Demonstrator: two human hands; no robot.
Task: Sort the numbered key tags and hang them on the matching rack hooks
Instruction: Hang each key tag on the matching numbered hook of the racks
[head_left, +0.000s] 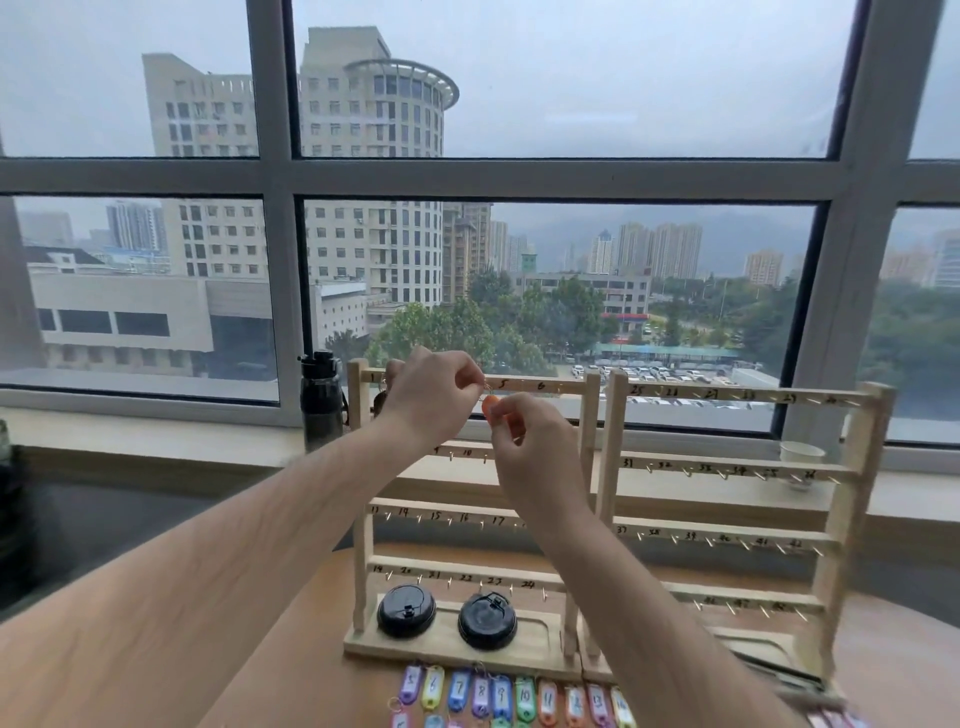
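Note:
Two wooden key racks stand side by side on the table; the left rack (589, 447) carries numbers 1 to 24, the right rack (852, 470) higher numbers. Both hands are raised at the left rack's top bar, near the hook left of number 5. My left hand (431, 402) pinches a small metal ring (487, 387) at the bar. My right hand (524, 441) pinches the orange key tag (490, 404) hanging from that ring. A row of coloured numbered tags (511, 699) lies on the table before the racks. Dark tags hang behind my left hand.
Two black round lids (406, 610) sit in the left rack's base tray. A black water bottle (320, 397) stands on the window sill at the left, a white cup (801, 452) at the right. The window runs right behind the racks.

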